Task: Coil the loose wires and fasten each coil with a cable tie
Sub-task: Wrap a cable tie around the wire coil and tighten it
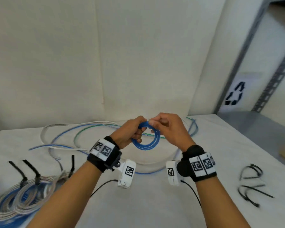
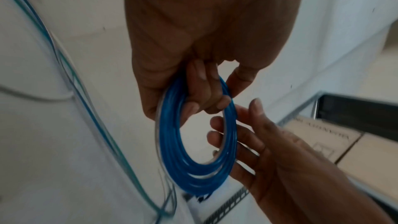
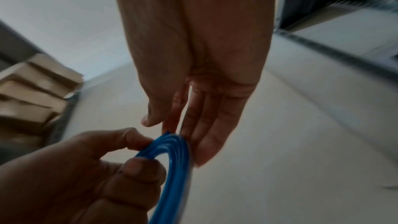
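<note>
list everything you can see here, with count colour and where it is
blue wire coil: one, blue, held up over the table between both hands
loose wires: several, blue, white and green, sprawled on the table behind the hands
tied wire coils: at least two, blue and clear-grey, near left on the table, black ties sticking up
loose black cable ties: several, black, near right on the table
white cloth-covered table: one, white, fills the foreground
grey metal shelf rack: one, grey, far right
sheet with recycling symbol: one, white and black, inside the rack
wrist bands with markers: two, black and white, one on each wrist
left hand: grips the coil's left side
right hand: fingertips at the coil's top
</note>
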Motion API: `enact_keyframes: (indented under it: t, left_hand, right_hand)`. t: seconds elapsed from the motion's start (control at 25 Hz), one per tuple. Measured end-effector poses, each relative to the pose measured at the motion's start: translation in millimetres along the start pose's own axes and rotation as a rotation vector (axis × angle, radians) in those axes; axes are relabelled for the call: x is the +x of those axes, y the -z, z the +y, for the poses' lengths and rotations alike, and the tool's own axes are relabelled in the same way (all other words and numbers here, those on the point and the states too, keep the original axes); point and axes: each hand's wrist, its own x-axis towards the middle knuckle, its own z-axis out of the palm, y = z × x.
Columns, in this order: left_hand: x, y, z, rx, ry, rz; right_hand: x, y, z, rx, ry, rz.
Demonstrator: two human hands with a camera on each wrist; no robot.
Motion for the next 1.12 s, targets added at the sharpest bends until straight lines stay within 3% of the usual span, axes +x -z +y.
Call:
enact_keyframes:
  t: [0.08, 0.16, 0.28, 0.48, 0.6, 0.76, 0.92, 1.0, 1.12]
  left_hand:
    - [13.7, -43.7, -2.5, 0.088, 0.003, -0.027]
    - [24.1, -85.8, -3.9, 0.137, 0.009, -0.058]
    - [28.5, -133.5, -7.1, 0.194, -0.007, -0.112]
    - [25.9, -155.4, -10.0, 0.127, -0.006, -0.112]
    - [30.0, -144.2, -10.6, 0.081, -0.021, -0.108]
    - [37.4, -113.5, -8.4, 0.017, -0.043, -0.047]
    - [45.2, -57.1, -12.2, -0.035, -0.069, 0.069]
    - [45.1, -17.2, -18.4, -0.041, -0.068, 0.167]
    - [35.5, 35.6, -28.2, 0.004, -0.056, 0.313]
  right_hand:
    - [-8.8, 48.5, 31.3, -0.125, -0.223, 0.121]
    - [-27.2, 103.8, 64.4, -0.565, -0.520, 0.248]
    - [-77.7, 167.8, 107.4, -0.956, -0.877, 0.234]
    - [-121.4, 197.0, 144.3, -1.075, -1.013, 0.168]
    - [-111.3, 195.0, 138.3, -1.093, -1.000, 0.169]
    - [-68.5, 173.9, 92.0, -1.023, -0.903, 0.094]
    - [-17.7, 106.5, 25.6, -0.506, -0.453, 0.095]
    - [-4.9, 59.1, -5.7, -0.253, -0.278, 0.002]
    - [7.5, -3.5, -19.8, -0.321, -0.174, -0.226]
